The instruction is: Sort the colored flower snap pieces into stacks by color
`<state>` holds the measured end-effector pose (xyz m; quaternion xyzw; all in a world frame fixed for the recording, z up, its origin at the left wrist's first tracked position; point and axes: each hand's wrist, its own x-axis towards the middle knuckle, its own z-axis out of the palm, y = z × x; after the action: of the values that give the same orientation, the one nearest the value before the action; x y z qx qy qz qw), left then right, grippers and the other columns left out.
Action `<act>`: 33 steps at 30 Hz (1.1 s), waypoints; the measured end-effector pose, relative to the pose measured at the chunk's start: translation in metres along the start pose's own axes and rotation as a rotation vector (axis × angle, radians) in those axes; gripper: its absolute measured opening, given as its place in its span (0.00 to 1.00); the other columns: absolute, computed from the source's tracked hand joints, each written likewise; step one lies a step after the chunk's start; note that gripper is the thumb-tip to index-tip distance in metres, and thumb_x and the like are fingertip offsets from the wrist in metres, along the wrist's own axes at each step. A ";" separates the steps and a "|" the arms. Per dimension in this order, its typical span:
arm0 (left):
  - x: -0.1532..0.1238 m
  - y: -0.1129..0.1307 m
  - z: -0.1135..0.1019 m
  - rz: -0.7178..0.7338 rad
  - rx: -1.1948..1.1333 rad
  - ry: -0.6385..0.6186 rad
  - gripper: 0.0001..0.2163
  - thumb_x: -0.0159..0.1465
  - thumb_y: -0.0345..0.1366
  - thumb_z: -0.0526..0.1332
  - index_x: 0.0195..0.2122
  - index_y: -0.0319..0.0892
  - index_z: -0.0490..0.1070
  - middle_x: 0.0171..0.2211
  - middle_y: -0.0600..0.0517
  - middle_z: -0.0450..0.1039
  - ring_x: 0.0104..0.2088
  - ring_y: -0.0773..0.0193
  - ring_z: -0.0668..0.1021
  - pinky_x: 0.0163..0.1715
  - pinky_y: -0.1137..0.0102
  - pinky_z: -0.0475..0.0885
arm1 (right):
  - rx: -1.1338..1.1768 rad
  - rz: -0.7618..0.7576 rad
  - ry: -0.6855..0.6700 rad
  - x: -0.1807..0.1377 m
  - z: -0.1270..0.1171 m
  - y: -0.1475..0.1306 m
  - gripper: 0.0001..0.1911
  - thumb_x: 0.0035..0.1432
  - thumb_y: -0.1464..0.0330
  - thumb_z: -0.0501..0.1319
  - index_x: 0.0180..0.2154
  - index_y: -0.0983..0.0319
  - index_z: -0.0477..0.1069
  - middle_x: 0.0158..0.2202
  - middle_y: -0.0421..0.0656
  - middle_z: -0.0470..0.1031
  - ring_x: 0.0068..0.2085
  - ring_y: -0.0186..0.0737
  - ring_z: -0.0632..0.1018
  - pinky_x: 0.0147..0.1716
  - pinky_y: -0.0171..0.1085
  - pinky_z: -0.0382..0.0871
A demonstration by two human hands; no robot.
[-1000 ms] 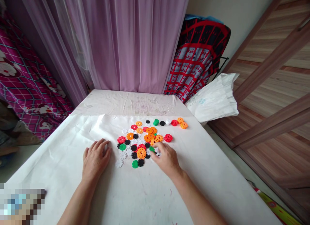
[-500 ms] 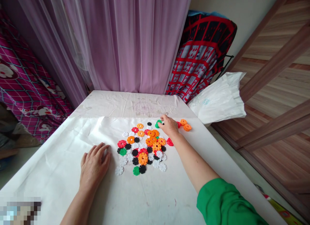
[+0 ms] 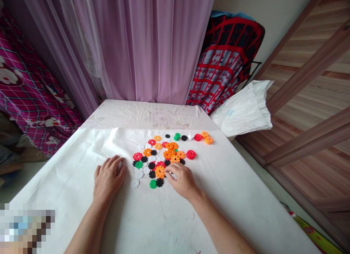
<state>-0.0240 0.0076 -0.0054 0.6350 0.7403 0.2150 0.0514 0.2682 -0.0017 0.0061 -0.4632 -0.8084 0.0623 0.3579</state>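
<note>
- On the worktop (image 3: 240, 195), covered with a smooth white sheet, a heap of flat plastic discs (image 3: 160, 159) lies near the middle, in front of both hands.
- The discs are round with notched, flower-like rims, in orange, red, black, green and white; many overlap in the heap, while a few white ones lie loose at its near edge.
- A separate row of discs (image 3: 193, 137) sits well apart at the far right: a green stack, then black, white, red and two orange, laid side by side.
- The right hand (image 3: 182, 181) rests at the near right edge of the heap, fingers curled downward and drawn together over the pieces just beside a large orange disc (image 3: 160, 171); whether a piece is pinched cannot be told, since the fingertips are hidden.
- The left hand (image 3: 108, 179) lies flat on the sheet, fingers gently spread, holding nothing, just left of a lone white disc (image 3: 134, 183).
- The step in hand looks like picking one piece from the pile; the thin, slick discs lie flush on cloth, so lifting one likely calls for a fingertip edge grip.
- Behind hang sheer purple curtains (image 3: 147, 46).
</note>
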 end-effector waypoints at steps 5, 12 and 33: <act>-0.001 0.005 -0.005 -0.013 -0.006 -0.015 0.20 0.70 0.44 0.49 0.55 0.47 0.75 0.64 0.46 0.71 0.67 0.49 0.66 0.67 0.47 0.54 | -0.065 0.000 -0.108 -0.028 0.015 -0.026 0.07 0.57 0.75 0.64 0.32 0.56 0.76 0.31 0.38 0.79 0.35 0.36 0.79 0.38 0.33 0.69; -0.001 0.009 -0.007 -0.031 -0.024 -0.016 0.20 0.69 0.43 0.50 0.55 0.48 0.76 0.64 0.47 0.71 0.67 0.49 0.66 0.68 0.46 0.54 | -0.087 -0.024 -0.140 -0.012 0.028 -0.032 0.13 0.60 0.76 0.61 0.42 0.55 0.79 0.41 0.41 0.82 0.42 0.39 0.79 0.43 0.36 0.72; 0.000 0.006 -0.005 -0.006 0.008 -0.013 0.20 0.70 0.43 0.49 0.55 0.48 0.75 0.64 0.46 0.71 0.66 0.49 0.67 0.67 0.46 0.55 | -0.180 0.095 -0.072 0.015 0.026 -0.019 0.11 0.64 0.70 0.62 0.45 0.53 0.81 0.44 0.44 0.81 0.44 0.43 0.78 0.47 0.41 0.72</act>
<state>-0.0203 0.0066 0.0017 0.6344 0.7427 0.2076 0.0541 0.2329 0.0059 0.0030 -0.5288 -0.8001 0.0230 0.2822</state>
